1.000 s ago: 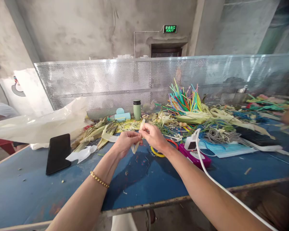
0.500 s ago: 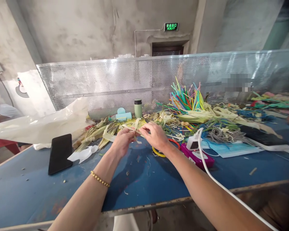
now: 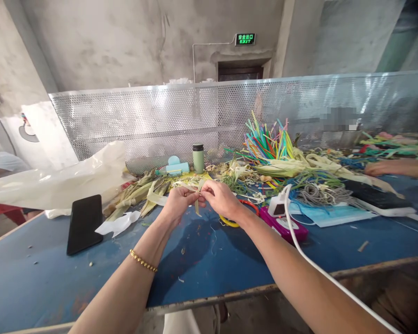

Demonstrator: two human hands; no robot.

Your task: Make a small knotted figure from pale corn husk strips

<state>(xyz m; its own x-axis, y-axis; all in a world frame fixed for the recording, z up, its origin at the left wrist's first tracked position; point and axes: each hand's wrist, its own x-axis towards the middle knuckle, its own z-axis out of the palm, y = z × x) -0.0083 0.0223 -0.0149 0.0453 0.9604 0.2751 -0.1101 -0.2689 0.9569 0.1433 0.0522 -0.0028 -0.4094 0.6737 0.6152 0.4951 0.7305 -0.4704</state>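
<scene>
"What's closest to you?"

"The gold bead bracelet (image 3: 142, 261) on my left wrist, over the blue desk (image 3: 181, 283)."

"And your grip?"

"Both clamped: my left grip (image 3: 177, 202) and right grip (image 3: 222, 200), close together, pinch a pale strip (image 3: 197, 208) between the fingers. It's raised above the desk, one end hanging below my fingertips."

"What's on either side?"

"A black phone (image 3: 85, 225) on the left, a white scrap (image 3: 117, 223) beside it. On the right, a purple box (image 3: 290, 229) and a yellow ring (image 3: 229, 223), partly hidden by my wrist."

"Further off?"

"Dried husks (image 3: 135, 192) to the left, another person's hand (image 3: 379, 168) far right. Then a green bottle (image 3: 198, 161), with coloured stems (image 3: 266, 141) to its right. Behind those, a perforated metal screen (image 3: 142, 116), and beyond it a lit exit sign (image 3: 245, 39)."
</scene>
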